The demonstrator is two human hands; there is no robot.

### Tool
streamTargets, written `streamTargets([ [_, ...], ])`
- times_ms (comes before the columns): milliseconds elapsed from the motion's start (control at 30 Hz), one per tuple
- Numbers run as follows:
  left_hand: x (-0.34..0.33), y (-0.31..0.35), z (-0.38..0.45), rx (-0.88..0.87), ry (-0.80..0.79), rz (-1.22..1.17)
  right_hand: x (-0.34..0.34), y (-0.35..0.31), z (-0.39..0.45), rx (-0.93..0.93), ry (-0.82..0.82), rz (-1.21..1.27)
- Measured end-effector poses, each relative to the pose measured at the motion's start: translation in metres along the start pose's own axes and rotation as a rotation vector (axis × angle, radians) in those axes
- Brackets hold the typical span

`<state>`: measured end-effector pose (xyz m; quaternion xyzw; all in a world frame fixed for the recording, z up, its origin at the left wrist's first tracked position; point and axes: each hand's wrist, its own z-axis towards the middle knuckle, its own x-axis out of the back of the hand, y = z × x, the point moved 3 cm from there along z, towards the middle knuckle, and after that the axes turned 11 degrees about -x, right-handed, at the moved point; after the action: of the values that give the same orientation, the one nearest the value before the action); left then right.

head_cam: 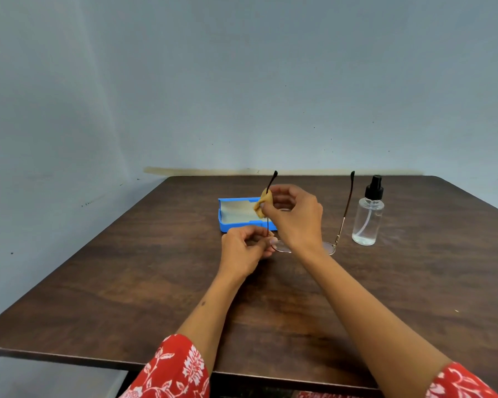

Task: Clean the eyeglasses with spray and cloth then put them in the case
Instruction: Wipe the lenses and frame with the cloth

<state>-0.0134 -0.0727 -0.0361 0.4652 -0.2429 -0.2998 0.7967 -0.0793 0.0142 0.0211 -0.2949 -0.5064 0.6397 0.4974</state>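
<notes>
Near the middle of the dark wooden counter [156, 282], the left hand [243, 248] has its fingers curled in a pinching grip on the eyeglasses [335, 242] at the near end of one arm, by the rim of a lens. Just above it, the right hand [295, 214] holds a small tan cloth [260, 205] pinched between thumb and fingertips, the cloth wrapped against that same thin dark arm, whose black tip rises above the fingers. The eyeglasses are unfolded, lenses toward the person and low over the wood, partly hidden behind the right wrist; whether they touch the surface cannot be told. The other arm slants up and away on the right, ending in its own black tip. Behind the hands lies the blue case [233, 216], open, its pale lining showing, partly covered by the right hand and cloth. To the right, just beside the far arm of the eyeglasses, a clear spray bottle [368, 219] with a black nozzle stands upright. Both forearms reach in from red sleeves [173, 372] with a white floral print. A pale blue-grey wall [242, 81] stands behind.
</notes>
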Motion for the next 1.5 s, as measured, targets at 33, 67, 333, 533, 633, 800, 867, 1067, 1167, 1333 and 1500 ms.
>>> streamTargets([
  [33,0.000,0.000,0.000,-0.002,-0.002,0.004,0.001,-0.004,0.001,0.014,0.007,0.026],
  [67,-0.001,0.000,0.000,-0.002,-0.005,0.005,0.001,-0.005,0.001,0.020,0.009,0.034],
  [333,0.000,0.000,0.000,-0.012,-0.011,0.009,-0.001,0.013,-0.005,-0.050,-0.038,-0.125],
  [533,0.000,-0.001,0.000,0.006,-0.019,0.004,0.000,-0.001,-0.002,-0.011,0.004,-0.029],
  [633,0.001,0.001,0.000,0.000,-0.029,0.010,-0.003,0.011,-0.007,-0.056,-0.021,-0.124],
  [800,0.000,-0.003,0.001,0.005,-0.009,-0.016,-0.002,-0.010,-0.002,-0.002,0.004,-0.025],
  [867,0.000,-0.004,0.001,0.000,-0.011,-0.010,-0.001,-0.017,0.001,0.027,0.021,0.021],
  [1067,0.000,0.001,0.000,0.002,-0.040,-0.004,-0.003,0.007,-0.007,-0.075,-0.017,-0.088],
  [1167,0.000,-0.001,0.000,-0.002,-0.027,-0.025,-0.001,-0.005,-0.003,-0.045,-0.006,-0.032],
  [1333,0.000,-0.001,-0.001,-0.011,-0.024,-0.010,0.001,-0.014,-0.002,-0.017,-0.011,0.009],
  [1500,0.000,0.000,-0.001,0.006,-0.017,-0.027,-0.001,0.002,-0.007,-0.060,-0.041,-0.104],
])
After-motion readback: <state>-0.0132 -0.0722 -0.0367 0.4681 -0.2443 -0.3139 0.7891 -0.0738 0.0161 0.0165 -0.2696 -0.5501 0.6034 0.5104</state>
